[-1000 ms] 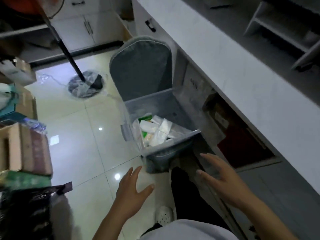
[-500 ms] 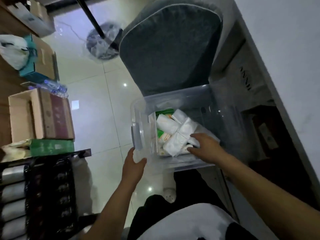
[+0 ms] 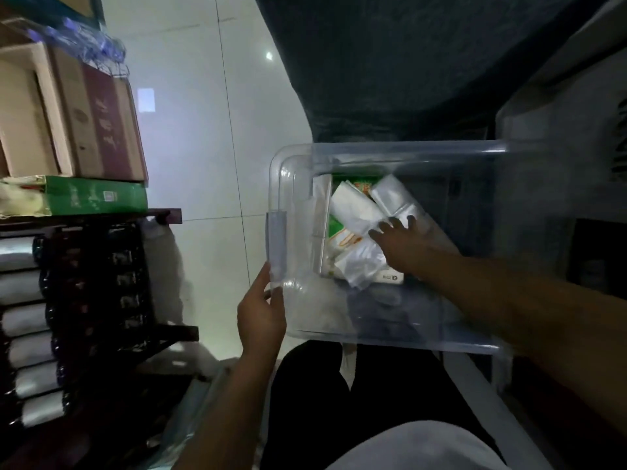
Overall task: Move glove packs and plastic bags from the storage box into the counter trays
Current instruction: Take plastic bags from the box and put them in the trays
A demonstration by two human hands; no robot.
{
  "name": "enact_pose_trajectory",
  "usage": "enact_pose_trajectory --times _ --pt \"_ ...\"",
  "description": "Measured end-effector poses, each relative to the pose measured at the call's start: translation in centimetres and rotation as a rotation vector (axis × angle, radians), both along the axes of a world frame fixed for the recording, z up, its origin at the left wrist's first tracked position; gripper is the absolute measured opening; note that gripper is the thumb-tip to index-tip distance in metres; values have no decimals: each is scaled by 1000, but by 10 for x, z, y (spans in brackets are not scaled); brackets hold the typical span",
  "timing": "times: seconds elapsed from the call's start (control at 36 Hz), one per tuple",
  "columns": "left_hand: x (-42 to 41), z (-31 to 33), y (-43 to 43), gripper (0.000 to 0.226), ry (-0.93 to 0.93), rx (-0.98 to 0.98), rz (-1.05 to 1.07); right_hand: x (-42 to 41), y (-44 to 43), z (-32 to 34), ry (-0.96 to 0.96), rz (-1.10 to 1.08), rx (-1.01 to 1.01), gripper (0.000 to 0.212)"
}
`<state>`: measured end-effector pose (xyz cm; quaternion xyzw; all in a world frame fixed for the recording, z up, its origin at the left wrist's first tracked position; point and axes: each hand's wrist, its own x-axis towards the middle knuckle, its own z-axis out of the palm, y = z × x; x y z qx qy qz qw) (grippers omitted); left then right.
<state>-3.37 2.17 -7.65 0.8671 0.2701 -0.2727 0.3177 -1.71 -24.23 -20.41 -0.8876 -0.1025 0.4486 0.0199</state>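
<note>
A clear plastic storage box [image 3: 390, 152] sits in front of me, on a dark chair. Inside it lie rolled and folded plastic bags [image 3: 353, 206] on top of green-and-white glove packs [image 3: 342, 234]. My right hand [image 3: 403, 242] reaches down into the box with fingers spread over the bags; whether it grips one is unclear. My left hand [image 3: 261, 317] holds the box's left rim beside its handle clip [image 3: 276, 245].
Cardboard boxes [image 3: 68, 110] and a green carton [image 3: 91, 198] are stacked at the left above a dark rack of rolls [image 3: 51, 317]. The chair's grey backrest [image 3: 390, 62] rises behind the box. Glossy tiled floor [image 3: 203, 147] lies between. A cabinet stands at the right.
I have leaned in closer over the box. My right hand went from open above the box to deep inside among the bags; my left hand came to the box's left rim.
</note>
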Motion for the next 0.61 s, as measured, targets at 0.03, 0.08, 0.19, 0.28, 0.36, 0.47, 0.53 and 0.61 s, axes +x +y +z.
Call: enact_pose_trajectory --times 0.03,0.08,0.19,0.28,0.36,0.47,0.53,0.61 --pt "1 0 -1 40 -3 9 -5 1 3 -6 -14 54 -31 56" --pt "1 -1 -2 40 -7 34 -7 -2 6 -30 -121 87 -32 51" --pt "-1 -2 -4 43 -9 41 7 5 12 -38 -161 116 -25 42" --pt "0 -3 -5 44 -8 52 20 -1 8 -54 -174 127 22 38" --pt "1 -5 -5 48 -14 57 0 0 4 -43 -71 91 -24 45" --pt "-1 -2 -10 55 -169 108 -117 -2 -3 -27 35 5 -58 58" --pt "-2 4 -19 56 -345 197 -224 -6 -7 -23 82 -63 -52 57" --pt "-4 9 -42 46 -460 102 -327 -12 -11 -20 137 -145 -64 39"
